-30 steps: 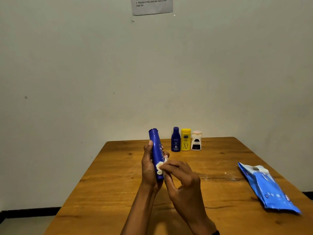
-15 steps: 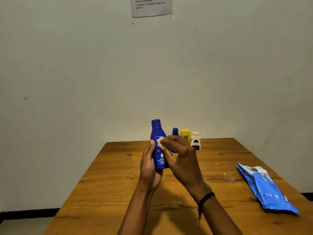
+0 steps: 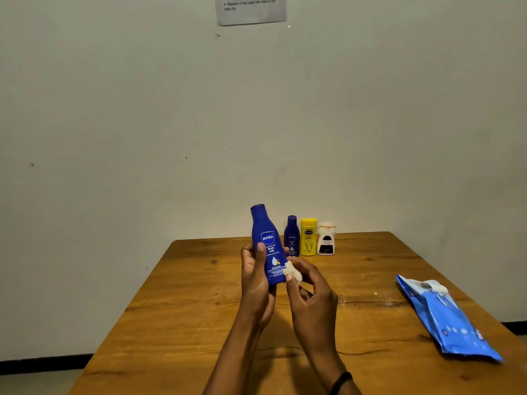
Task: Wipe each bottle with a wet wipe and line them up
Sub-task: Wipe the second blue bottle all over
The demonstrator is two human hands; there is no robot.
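Wall notice [image 3: 250, 10] top cut off | left grip [image 3: 256, 283] holds blue bottle [image 3: 266, 238]; right grip [image 3: 312, 299] pinches wipe [image 3: 293, 271]

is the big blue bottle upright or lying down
Upright, leaning slightly: the left hand holds the big blue bottle cap up.

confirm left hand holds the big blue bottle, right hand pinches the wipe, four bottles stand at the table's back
Three stand there, not four, per the head view: small blue bottle, yellow bottle, white bottle. Left hand on the big blue bottle and right hand pinching the wipe are correct.
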